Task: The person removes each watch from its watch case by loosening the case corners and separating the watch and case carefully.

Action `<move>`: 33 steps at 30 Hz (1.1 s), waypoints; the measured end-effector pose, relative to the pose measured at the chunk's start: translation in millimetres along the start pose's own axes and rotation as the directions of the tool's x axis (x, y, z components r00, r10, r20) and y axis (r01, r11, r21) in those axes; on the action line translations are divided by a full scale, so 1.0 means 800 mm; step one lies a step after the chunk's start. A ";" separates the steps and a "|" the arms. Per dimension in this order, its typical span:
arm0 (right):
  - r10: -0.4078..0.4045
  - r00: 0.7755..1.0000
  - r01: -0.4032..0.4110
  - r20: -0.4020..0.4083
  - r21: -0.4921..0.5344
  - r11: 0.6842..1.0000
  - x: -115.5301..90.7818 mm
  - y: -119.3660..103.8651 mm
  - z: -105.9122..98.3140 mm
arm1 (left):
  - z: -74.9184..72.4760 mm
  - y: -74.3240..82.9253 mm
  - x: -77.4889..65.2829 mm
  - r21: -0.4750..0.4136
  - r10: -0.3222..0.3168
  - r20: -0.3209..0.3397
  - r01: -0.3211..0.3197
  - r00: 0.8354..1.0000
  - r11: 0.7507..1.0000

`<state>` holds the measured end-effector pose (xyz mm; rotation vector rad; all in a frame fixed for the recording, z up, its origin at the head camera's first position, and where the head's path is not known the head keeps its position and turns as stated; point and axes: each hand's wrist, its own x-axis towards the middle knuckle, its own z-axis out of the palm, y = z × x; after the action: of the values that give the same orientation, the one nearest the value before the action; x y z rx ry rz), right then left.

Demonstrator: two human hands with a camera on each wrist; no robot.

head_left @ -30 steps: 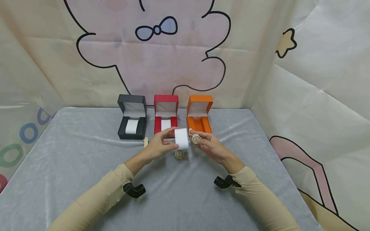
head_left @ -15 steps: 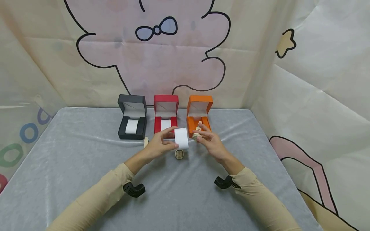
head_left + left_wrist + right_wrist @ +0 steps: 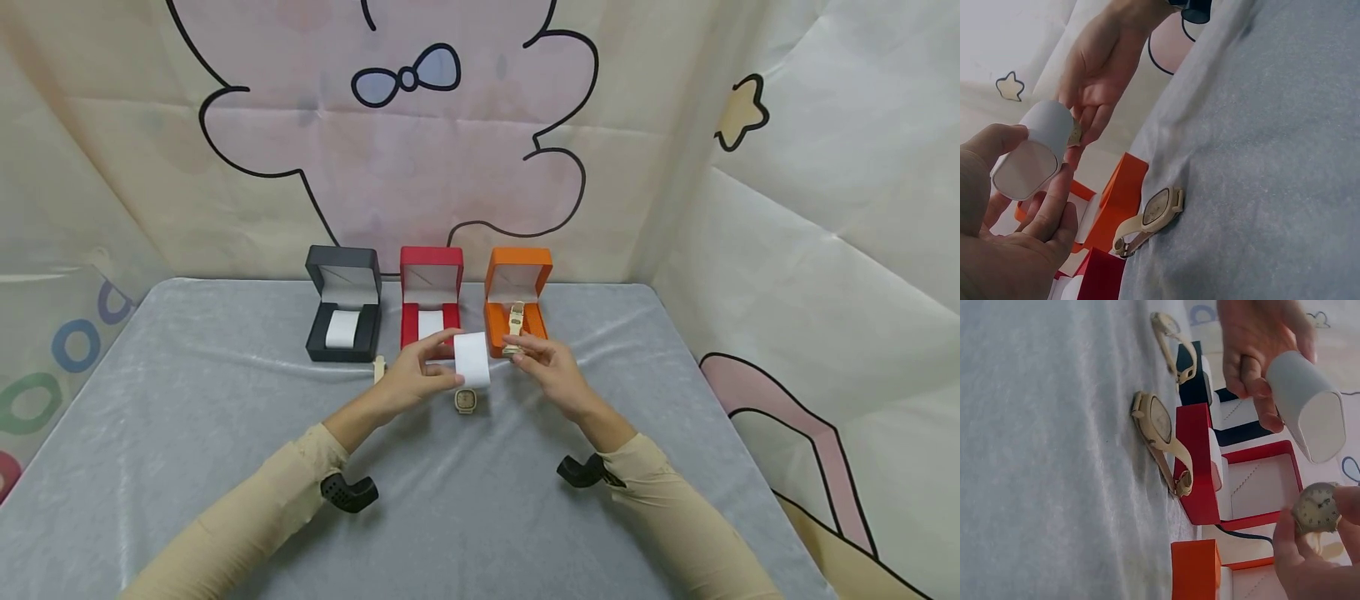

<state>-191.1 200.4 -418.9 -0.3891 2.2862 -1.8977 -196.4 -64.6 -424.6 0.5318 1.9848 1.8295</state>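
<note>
My left hand [image 3: 412,371] holds a white watch cushion [image 3: 472,360] above the table, thumb on one side and fingers on the other. Just to its right, my right hand [image 3: 555,375] pinches a beige wristwatch [image 3: 1317,507] by its round, pale face. In the head view that watch's strap stands up in front of the open orange watch box [image 3: 493,333]. A beige watch with a squarish face [image 3: 466,401] lies on the table below the cushion. Partly hidden behind my left hand is another beige watch [image 3: 379,367].
A black watch box [image 3: 318,342] and a red watch box [image 3: 408,325] stand open at the back, left of the orange one, each with a white cushion inside. A grey cloth [image 3: 480,517] covers the table. Printed fabric hangs behind and beside it.
My right hand has turned the watch, swinging its face from view and its strap upward before the orange box. My left hand and the cushion have hardly moved.
</note>
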 end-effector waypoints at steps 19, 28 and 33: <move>0.052 0.998 -0.051 -0.045 0.022 0.998 -0.004 0.007 -0.028 | 0.004 0.002 0.012 0.024 -0.015 -0.025 0.015 1.000 1.000; 0.031 0.999 -0.033 -0.027 -0.059 0.998 -0.017 0.012 -0.046 | 0.013 0.001 0.025 0.066 0.022 -0.051 -0.018 0.998 0.998; 0.032 0.999 -0.030 0.021 -0.070 0.997 -0.024 0.014 -0.060 | 0.016 0.000 0.033 0.072 0.031 -0.060 -0.027 0.998 0.997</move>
<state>-187.2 252.9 -422.1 -0.3785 2.3355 -1.7945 -212.1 -39.8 -425.9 0.5345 2.0993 1.8185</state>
